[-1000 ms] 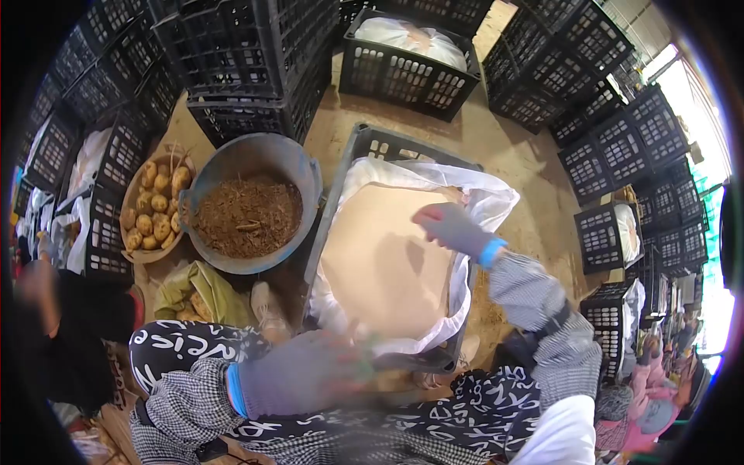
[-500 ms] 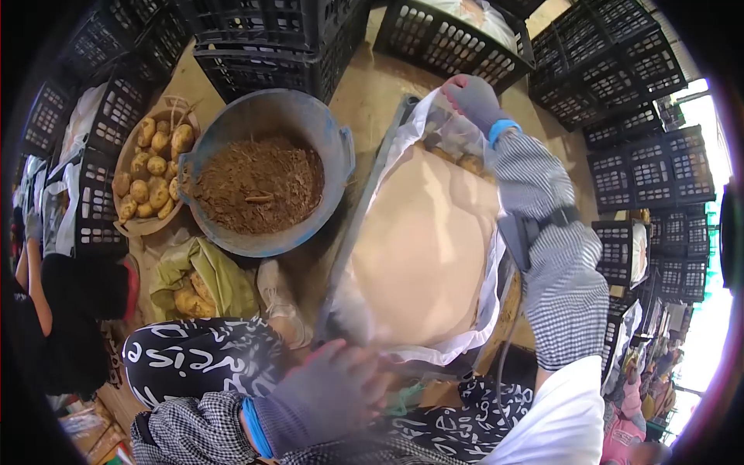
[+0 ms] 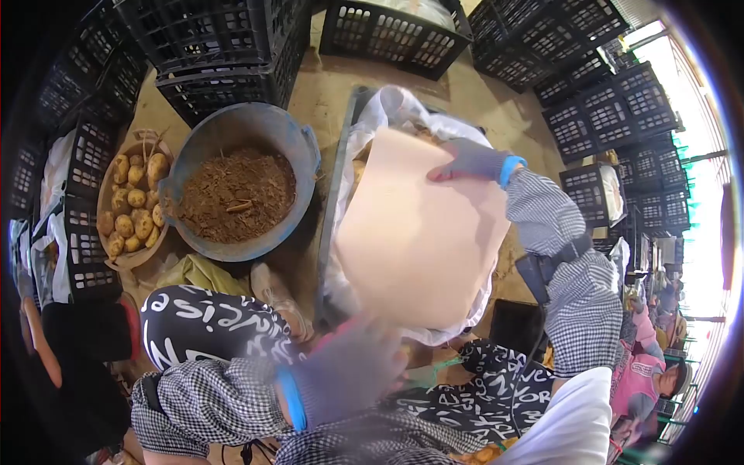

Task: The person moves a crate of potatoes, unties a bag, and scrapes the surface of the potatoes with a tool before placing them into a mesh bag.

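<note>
A large beige paper sheet [image 3: 418, 232] lies over a crate lined with white plastic [image 3: 391, 105], with some potatoes showing at its top edge. My right hand [image 3: 469, 161], in a grey glove, rests on the upper part of the sheet with its fingers apart. Near the sheet's lower left edge is my left hand [image 3: 349, 372], also gloved; motion smears its fingers, and whether it touches anything is unclear. Left of the crate stands a blue-grey tub [image 3: 298, 205] of brown soil [image 3: 232, 194].
A basket of potatoes [image 3: 133, 205] stands left of the tub, with a green sack [image 3: 203, 273] below it. Black crates [image 3: 225, 85] are stacked at the back and along both sides. People are at the far left [image 3: 81, 349] and lower right [image 3: 643, 372].
My right hand has moved from the liner's top edge down onto the sheet. The liner's top edge has folded back, and the whole view has shifted.
</note>
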`<action>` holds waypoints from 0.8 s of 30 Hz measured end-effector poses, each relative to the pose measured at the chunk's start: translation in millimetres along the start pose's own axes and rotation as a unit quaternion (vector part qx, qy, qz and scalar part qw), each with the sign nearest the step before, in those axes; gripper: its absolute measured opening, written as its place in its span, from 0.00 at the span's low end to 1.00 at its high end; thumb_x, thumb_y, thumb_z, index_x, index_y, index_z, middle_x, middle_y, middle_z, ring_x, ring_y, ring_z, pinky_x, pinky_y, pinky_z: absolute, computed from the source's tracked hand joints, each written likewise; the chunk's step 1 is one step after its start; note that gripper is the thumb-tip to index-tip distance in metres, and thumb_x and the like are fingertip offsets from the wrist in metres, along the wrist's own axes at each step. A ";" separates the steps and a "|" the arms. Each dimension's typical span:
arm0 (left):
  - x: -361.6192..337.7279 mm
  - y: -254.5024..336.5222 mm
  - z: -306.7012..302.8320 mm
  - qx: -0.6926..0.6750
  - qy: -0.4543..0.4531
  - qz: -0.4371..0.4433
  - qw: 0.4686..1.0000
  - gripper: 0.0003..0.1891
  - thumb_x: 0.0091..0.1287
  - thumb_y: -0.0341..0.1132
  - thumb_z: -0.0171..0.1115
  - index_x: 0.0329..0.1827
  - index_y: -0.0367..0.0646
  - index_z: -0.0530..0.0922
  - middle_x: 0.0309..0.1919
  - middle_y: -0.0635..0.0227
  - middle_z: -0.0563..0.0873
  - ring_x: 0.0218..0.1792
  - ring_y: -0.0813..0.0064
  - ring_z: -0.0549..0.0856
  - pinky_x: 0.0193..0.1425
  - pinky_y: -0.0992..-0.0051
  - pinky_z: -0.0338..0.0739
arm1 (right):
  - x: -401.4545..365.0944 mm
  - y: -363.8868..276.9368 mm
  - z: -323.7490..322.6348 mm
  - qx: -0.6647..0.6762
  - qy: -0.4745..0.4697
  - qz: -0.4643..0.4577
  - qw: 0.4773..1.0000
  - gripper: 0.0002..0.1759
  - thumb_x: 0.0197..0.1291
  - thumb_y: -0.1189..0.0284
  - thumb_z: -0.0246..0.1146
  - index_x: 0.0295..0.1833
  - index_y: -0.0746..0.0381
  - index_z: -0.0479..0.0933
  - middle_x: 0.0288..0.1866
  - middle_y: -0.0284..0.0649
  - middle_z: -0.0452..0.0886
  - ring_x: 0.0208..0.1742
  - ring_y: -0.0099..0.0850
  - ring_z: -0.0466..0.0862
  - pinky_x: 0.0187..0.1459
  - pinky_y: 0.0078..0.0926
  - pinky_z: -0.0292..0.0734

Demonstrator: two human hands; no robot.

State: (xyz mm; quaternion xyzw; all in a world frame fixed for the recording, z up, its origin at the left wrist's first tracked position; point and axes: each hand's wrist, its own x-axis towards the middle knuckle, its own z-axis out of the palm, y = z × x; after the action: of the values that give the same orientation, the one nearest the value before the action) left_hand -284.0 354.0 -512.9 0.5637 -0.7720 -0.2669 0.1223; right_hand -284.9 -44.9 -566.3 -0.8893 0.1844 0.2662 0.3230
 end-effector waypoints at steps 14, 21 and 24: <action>8.5 62.5 32.4 0.139 -0.092 0.046 0.985 0.16 0.70 0.51 0.54 0.42 0.50 0.82 0.37 0.67 0.81 0.45 0.64 0.80 0.54 0.65 0.70 | -507.8 113.9 -13.3 -0.361 0.534 0.116 0.756 0.24 0.76 0.67 0.47 0.69 0.70 0.67 0.60 0.49 0.78 0.57 0.35 0.80 0.57 0.33 0.75; 25.7 58.8 44.8 0.159 -0.140 0.076 0.974 0.16 0.70 0.50 0.54 0.45 0.50 0.83 0.40 0.65 0.82 0.47 0.64 0.81 0.55 0.64 0.72 | -625.7 4.4 286.5 0.204 0.524 0.358 0.745 0.16 0.68 0.68 0.61 0.52 0.70 0.78 0.50 0.46 0.83 0.48 0.33 0.81 0.50 0.33 0.77; 28.7 55.8 49.4 0.153 -0.102 0.083 0.980 0.15 0.70 0.49 0.54 0.46 0.50 0.82 0.41 0.65 0.82 0.46 0.63 0.82 0.55 0.64 0.73 | -618.9 -36.9 379.0 0.384 0.306 0.473 0.731 0.14 0.59 0.70 0.66 0.48 0.68 0.81 0.37 0.38 0.85 0.36 0.27 0.83 0.39 0.26 0.79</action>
State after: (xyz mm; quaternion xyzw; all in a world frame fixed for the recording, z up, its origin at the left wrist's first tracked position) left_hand -362.7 353.0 -526.3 0.4797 -0.8561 -0.1908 -0.0228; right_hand -889.9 333.3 -428.2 -0.5206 0.7568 0.0046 0.3953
